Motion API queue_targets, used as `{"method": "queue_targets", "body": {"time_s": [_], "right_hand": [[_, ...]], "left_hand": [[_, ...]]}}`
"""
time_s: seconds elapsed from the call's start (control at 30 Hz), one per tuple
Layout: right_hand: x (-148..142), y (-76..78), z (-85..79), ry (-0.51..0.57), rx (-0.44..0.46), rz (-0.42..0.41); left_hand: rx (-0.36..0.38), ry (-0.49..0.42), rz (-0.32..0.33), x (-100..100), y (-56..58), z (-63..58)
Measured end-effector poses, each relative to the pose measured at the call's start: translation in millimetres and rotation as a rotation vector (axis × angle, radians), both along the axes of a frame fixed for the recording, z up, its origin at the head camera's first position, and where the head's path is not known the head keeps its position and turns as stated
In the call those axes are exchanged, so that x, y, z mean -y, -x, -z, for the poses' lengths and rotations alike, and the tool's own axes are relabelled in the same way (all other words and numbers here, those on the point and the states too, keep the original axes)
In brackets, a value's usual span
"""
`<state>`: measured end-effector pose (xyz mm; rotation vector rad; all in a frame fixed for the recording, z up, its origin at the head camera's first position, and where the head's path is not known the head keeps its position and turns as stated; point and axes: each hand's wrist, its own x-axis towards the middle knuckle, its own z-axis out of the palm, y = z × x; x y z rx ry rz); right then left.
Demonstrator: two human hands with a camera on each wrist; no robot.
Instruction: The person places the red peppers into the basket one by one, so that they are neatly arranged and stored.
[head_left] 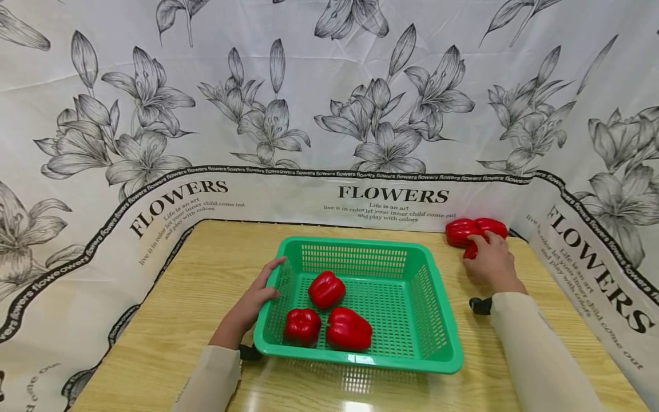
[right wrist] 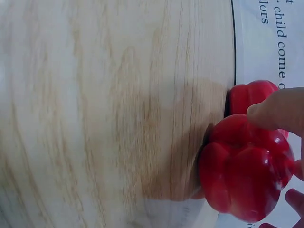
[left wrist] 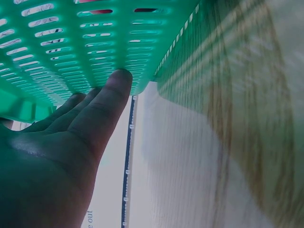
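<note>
A green plastic basket [head_left: 437, 366] holds three red bell peppers, one of them a bell pepper [head_left: 349, 329] lying on its side near the front. My left hand [head_left: 251, 297] grips the basket's left rim; in the left wrist view its fingers [left wrist: 102, 107] lie along the outside of the slotted wall. At the back right, my right hand [head_left: 493, 264] holds a red bell pepper [right wrist: 240, 173], thumb on one side and fingertips on the other. Right behind it sits another bell pepper [head_left: 460, 233], beside a further bell pepper [head_left: 491, 225], partly hidden by the hand.
The wooden table [head_left: 206, 274] carries the basket at its middle. A white cloth with flower prints [head_left: 278, 194] hangs along the back and both sides, close behind the peppers at the right. Dark wrist straps [head_left: 480, 306] show at the sleeves.
</note>
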<state>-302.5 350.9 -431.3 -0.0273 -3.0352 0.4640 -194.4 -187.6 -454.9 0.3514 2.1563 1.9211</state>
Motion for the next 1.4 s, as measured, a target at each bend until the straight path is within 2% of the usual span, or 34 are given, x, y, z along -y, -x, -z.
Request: {"method": "queue_targets", "body": {"time_s": [0.4, 0.63, 1.03, 1.4], "right_hand": [[-10.7, -1.5, 9.1, 0.071, 0.071, 0.071], [-12.0, -2.2, 12.0, 0.072, 0.071, 0.084], [-17.1, -9.7, 16.6, 0.094, 0.044, 0.031], [-14.4, -22.5, 11.8, 0.093, 0.020, -0.024]], "left_hand": [[0.000, -0.006, 0.011, -1.8, 0.3, 1.8], [0.001, -0.008, 0.011, -1.6, 1.3, 2.3], [-0.005, -0.007, 0.019, -0.8, 2.2, 0.9], [-0.005, -0.007, 0.012, 0.7, 2.5, 2.9]]}}
